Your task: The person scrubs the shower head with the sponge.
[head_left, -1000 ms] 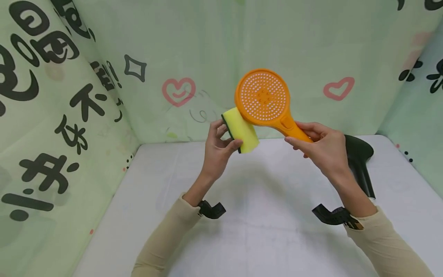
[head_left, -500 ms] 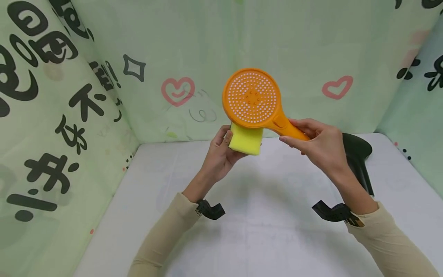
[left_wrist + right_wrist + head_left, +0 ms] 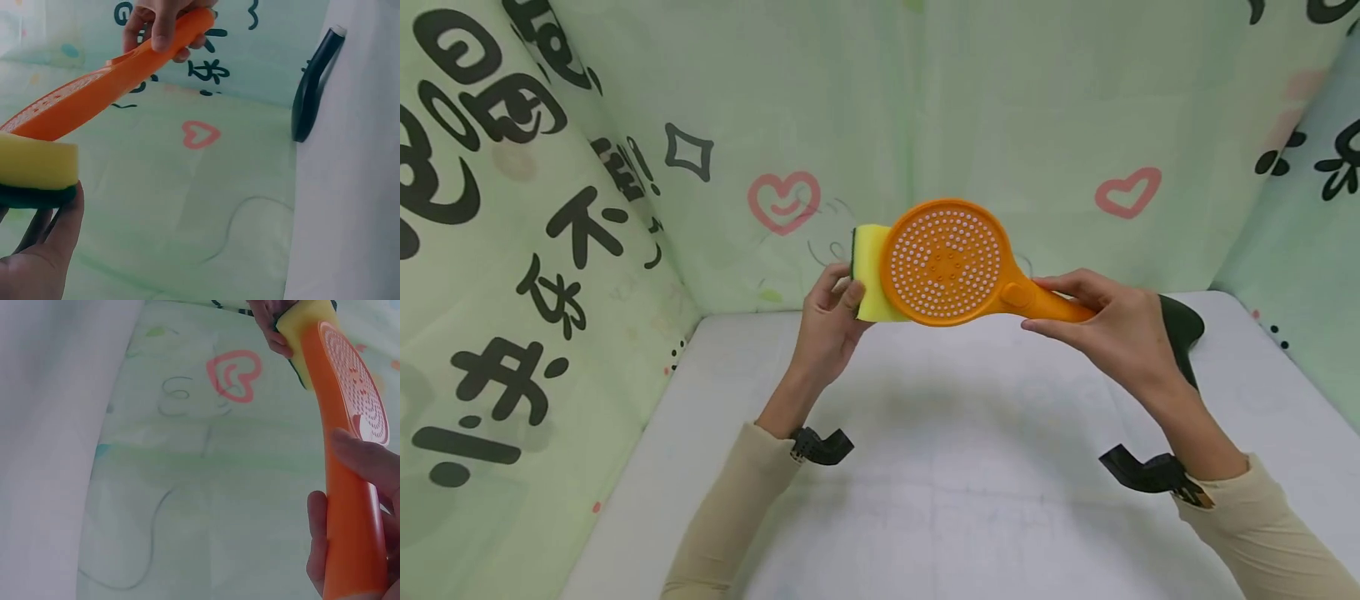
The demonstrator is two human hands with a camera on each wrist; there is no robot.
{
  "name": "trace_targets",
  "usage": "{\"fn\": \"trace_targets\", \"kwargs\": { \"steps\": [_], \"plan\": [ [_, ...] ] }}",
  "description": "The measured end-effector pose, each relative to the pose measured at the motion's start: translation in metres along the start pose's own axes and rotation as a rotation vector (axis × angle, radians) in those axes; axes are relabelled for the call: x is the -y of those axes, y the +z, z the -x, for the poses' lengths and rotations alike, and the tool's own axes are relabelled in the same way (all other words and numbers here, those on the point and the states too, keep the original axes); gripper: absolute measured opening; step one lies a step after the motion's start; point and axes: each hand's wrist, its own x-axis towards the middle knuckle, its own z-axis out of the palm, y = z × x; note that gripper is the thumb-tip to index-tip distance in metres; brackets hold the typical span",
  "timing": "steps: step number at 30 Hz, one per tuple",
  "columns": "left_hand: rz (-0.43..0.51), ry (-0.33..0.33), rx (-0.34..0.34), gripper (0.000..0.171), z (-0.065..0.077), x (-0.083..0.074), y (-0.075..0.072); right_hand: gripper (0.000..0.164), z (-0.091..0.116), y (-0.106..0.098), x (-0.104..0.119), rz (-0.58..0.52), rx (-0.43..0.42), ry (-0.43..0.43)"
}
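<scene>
An orange shower head (image 3: 947, 262) with white nozzle dots is held up above the table, its round face toward the head camera. My right hand (image 3: 1105, 321) grips its handle, thumb along it in the right wrist view. My left hand (image 3: 831, 321) holds a yellow sponge (image 3: 868, 271) with a dark green scouring side, pinched at its left edge. The sponge's yellow side touches the left edge and back of the head, which hides part of it. In the left wrist view the sponge (image 3: 37, 164) lies against the end of the orange head (image 3: 94, 100).
A dark green hair-dryer-shaped object (image 3: 1182, 333) lies on the white table (image 3: 940, 500) behind my right hand, partly hidden; another view shows its slim dark handle (image 3: 322, 56). Pale green printed cloth (image 3: 1000, 100) walls the table at the back and sides.
The shower head has come down and its handle levelled out. My left hand has turned the sponge and shifted it from below the head to its left edge.
</scene>
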Motion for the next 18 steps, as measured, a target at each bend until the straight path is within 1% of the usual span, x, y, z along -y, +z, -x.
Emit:
{"fn": "trace_targets", "kwargs": {
  "steps": [3, 5, 7, 9, 11, 13, 14, 16, 18],
  "plan": [
    [-0.103, 0.045, -0.025, 0.033, 0.004, -0.003, 0.000, 0.047, 0.001, 0.001, 0.000, 0.062, -0.006, -0.035],
    [-0.193, 0.094, -0.027, 0.039, 0.004, -0.008, 0.000, 0.048, 0.002, 0.002, -0.001, 0.110, -0.006, -0.069],
    [-0.299, 0.161, -0.020, 0.048, 0.002, -0.014, 0.000, 0.049, 0.002, 0.003, -0.002, 0.166, -0.002, -0.090],
    [-0.397, 0.232, 0.004, 0.053, 0.001, -0.020, 0.000, 0.051, 0.002, 0.002, -0.003, 0.227, 0.006, -0.094],
    [-0.503, 0.303, 0.042, 0.051, 0.000, -0.022, 0.000, 0.052, 0.001, 0.002, -0.004, 0.288, 0.026, -0.093],
    [-0.632, 0.378, 0.081, 0.051, 0.000, -0.021, 0.002, 0.052, 0.001, 0.003, -0.005, 0.339, 0.048, -0.089],
    [-0.711, 0.417, 0.096, 0.052, 0.000, -0.020, 0.003, 0.051, 0.001, 0.004, -0.006, 0.358, 0.057, -0.089],
    [-0.854, 0.491, 0.108, 0.053, 0.001, -0.017, 0.005, 0.049, 0.002, 0.007, -0.009, 0.389, 0.058, -0.105],
    [-0.959, 0.553, 0.112, 0.055, 0.002, -0.014, 0.008, 0.047, 0.002, 0.010, -0.011, 0.414, 0.039, -0.130]
  ]
}}
